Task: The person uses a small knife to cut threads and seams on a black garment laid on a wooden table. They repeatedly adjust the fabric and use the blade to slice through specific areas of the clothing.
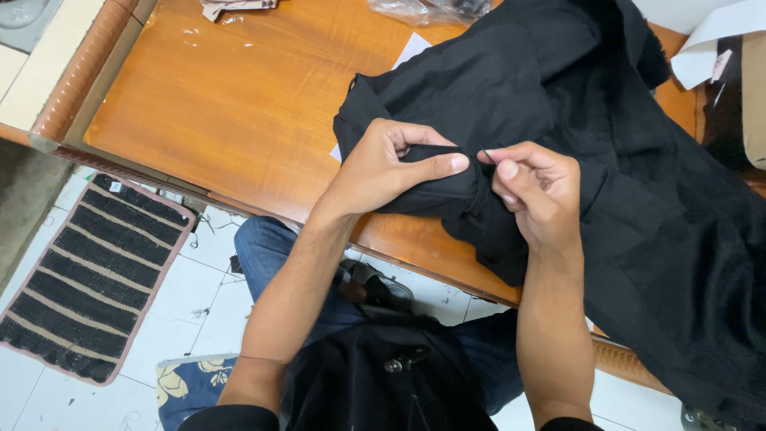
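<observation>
Two hands meet on a black garment (606, 160), matte dark cloth, crumpled and folded, spread over the right half of a wooden table (231, 104) and spilling off its near edge toward the person's lap. Left hand (391, 168) clamps a bunched fold of the cloth, thumb stretched flat along the top, fingers curled underneath. Right hand (536, 195) sits just beside it, thumb and forefinger pinched shut on a thin needle (485, 153) (very small, only a dark sliver shows above the fabric), tip close to the left thumb. Hands nearly touching over the same fold. Table is orange-brown, glossy, with a ribbed edge trim. White paper (413, 49) peeks out from under the garment's far left side. Clear plastic bag (423, 9) lies at the table's far edge, contents dark, cannot tell what. More white paper (718, 36) at the far right corner of the table. Below the table's left end, a striped black-and-tan mat (92, 275) lies on white floor tiles. Person wears blue jeans (267, 255), knees under the table's near edge.
</observation>
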